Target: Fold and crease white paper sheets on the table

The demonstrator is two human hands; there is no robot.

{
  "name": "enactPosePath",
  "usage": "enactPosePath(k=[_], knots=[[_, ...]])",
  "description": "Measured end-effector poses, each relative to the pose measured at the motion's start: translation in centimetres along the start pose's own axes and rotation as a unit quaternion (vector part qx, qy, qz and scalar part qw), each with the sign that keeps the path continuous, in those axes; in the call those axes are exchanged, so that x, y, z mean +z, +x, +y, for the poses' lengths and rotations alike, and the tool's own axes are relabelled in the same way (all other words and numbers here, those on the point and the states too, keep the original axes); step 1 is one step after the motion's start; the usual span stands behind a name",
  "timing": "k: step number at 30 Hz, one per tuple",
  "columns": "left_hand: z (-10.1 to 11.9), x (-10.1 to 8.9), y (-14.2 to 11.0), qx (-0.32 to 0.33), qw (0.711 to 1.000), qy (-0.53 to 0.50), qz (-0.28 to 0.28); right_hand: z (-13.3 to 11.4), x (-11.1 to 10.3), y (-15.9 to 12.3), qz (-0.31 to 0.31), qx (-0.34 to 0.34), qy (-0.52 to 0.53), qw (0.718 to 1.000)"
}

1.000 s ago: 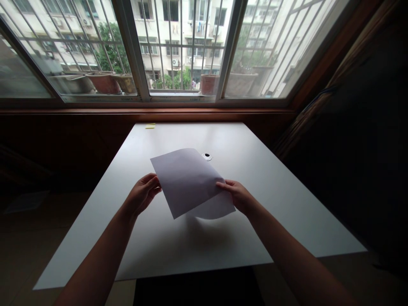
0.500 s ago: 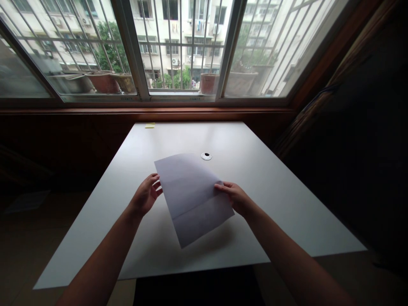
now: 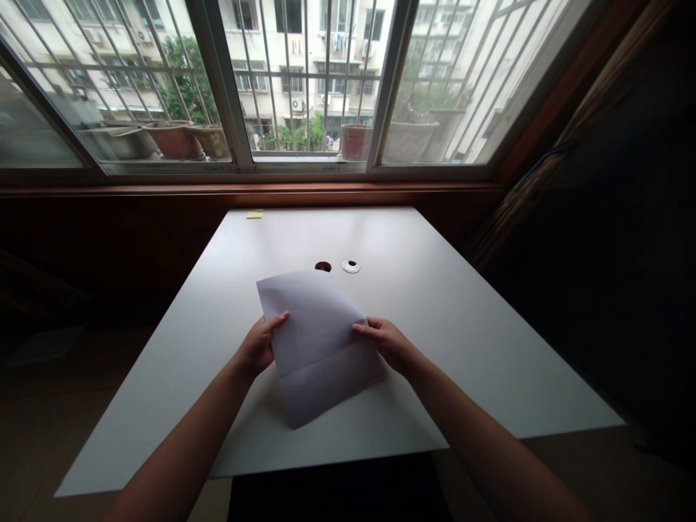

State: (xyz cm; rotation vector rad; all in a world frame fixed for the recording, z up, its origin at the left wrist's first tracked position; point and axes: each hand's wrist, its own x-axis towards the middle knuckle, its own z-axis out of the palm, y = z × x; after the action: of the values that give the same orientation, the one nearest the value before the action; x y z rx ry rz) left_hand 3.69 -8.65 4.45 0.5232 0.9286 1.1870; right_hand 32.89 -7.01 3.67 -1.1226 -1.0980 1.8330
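Paper sheet (image 3: 318,322) over the surface (image 3: 462,362), gripped at both sides
Head view: left hand (image 3: 259,346) and right hand (image 3: 390,344) each pinch one side edge, thumbs on top. The sheet should handle as light, flexible and easily creased; hold it by opposite edges. Far, behind the window (image 3: 220,87): pots (image 3: 175,142), contents unclear.

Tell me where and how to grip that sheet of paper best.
Probably pinch the paper at opposite side edges, one hand from each side, thumb on its upper face, as the left hand and right hand do. It bends across its lower part, so one edge alone might let it sag.
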Motion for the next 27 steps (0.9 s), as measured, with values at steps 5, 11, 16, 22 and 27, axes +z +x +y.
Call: enactPosePath(k=[5, 11, 16, 22, 27], knots=[[-0.6, -0.6, 0.3, 0.000, 1.000, 0.014, -0.002, 0.1, -0.1, 0.2, -0.035, 0.000, 0.024, 0.999], [-0.7, -1.4, 1.0, -0.002, 0.997, 0.075, -0.026, -0.5, 0.1, 0.6, -0.074, -0.009, 0.016, 0.997], [-0.6, -1.6, 1.4, -0.001, 0.990, 0.126, -0.055, -0.5, 0.6, 1.2, -0.094, -0.020, 0.006, 0.995], [-0.7, -1.5, 1.5, -0.005, 0.992, 0.123, -0.042, 0.3, 1.0, 2.1, -0.054, 0.020, 0.031, 0.998], [-1.1, -1.7, 1.9, -0.018, 0.995, 0.098, -0.028, 0.8, 1.2, 2.4, -0.016, 0.032, 0.064, 0.997]])
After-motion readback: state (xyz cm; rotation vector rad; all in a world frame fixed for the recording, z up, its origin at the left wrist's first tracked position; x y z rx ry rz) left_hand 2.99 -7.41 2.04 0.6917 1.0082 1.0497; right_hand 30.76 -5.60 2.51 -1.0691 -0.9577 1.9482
